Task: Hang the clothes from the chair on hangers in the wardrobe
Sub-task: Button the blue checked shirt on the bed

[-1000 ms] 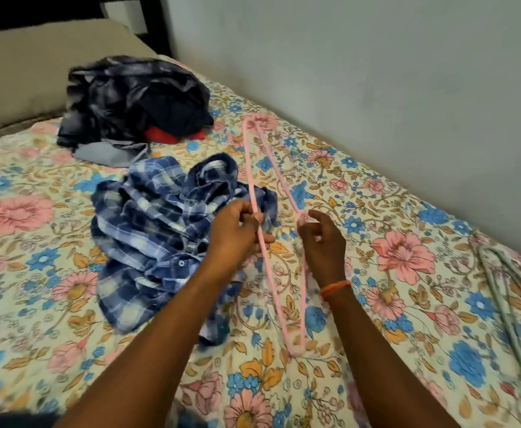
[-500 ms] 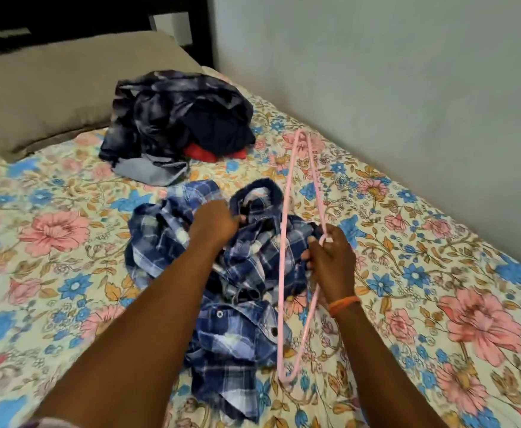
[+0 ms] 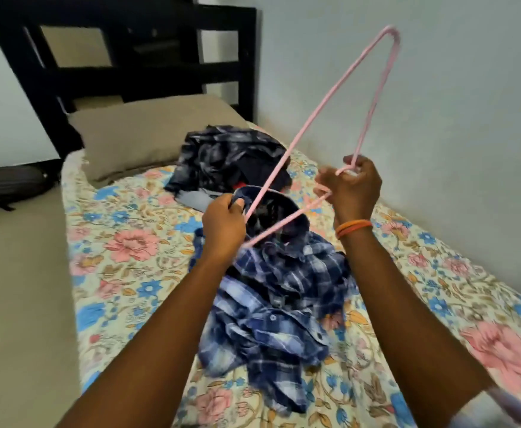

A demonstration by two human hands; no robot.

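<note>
Head camera looks down over both arms above the bed (image 3: 123, 242), with its floral sheet. Right hand (image 3: 353, 186) has a clenched grip round the hook end of the pink hanger (image 3: 330, 103), fingers curled about the wire, and the hanger stands tilted in the air, one corner high against the wall (image 3: 438, 88). Its lower corner sits inside the collar of the blue plaid shirt (image 3: 284, 291). Left hand (image 3: 223, 225) pinches that collar's edge and lifts it up off the bed, the rest of the shirt trailing in a heap on the sheet below. Beyond it, a pile of dark clothes (image 3: 222, 156) lies near the beige pillow (image 3: 135, 134), up by the black headboard (image 3: 129, 57). An orange band (image 3: 353, 227) circles the right wrist.
</note>
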